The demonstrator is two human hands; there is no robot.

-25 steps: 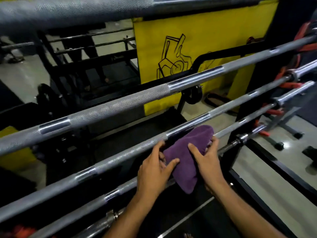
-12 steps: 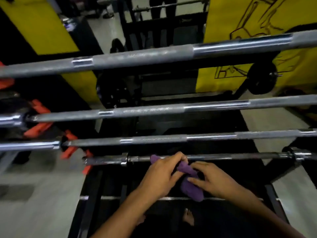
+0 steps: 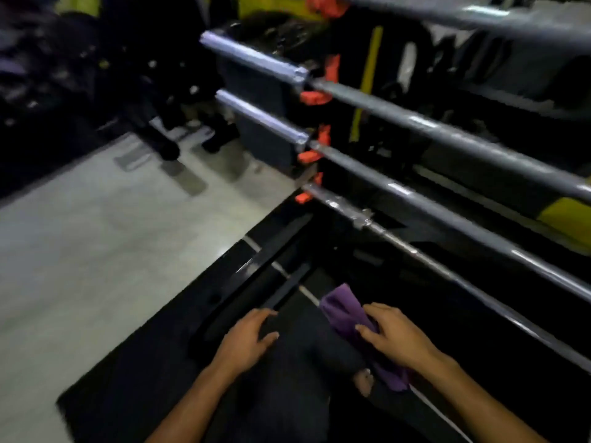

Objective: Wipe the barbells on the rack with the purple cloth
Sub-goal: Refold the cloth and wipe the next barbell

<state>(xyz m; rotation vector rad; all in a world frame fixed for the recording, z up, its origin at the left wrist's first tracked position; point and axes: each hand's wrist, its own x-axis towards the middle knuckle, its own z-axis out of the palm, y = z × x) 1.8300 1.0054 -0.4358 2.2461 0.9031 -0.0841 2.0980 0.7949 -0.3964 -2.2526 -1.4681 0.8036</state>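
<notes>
My right hand (image 3: pixel 395 338) grips the crumpled purple cloth (image 3: pixel 343 311) below the lowest grey steel barbell (image 3: pixel 425 255), ready to wipe; my left hand (image 3: pixel 248 338) hovers open, empty.

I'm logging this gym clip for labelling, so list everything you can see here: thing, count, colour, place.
Barbells: four in view, grey steel, running from centre left to the right edge, stacked from top to bottom on the rack; the top one is blurred.
Rack hooks: several, orange, at the left ends of the bars; exact count unclear.
Rack base: one, black, lower centre.
Purple cloth: one, bottom centre, clear of the bars.
Floor: pale grey, left.
Yellow padding: right edge; blurred.
Foot: one, bare, below the cloth.
Left hand: empty, fingers spread, off the cloth.
Right hand: gripping the cloth.
</notes>
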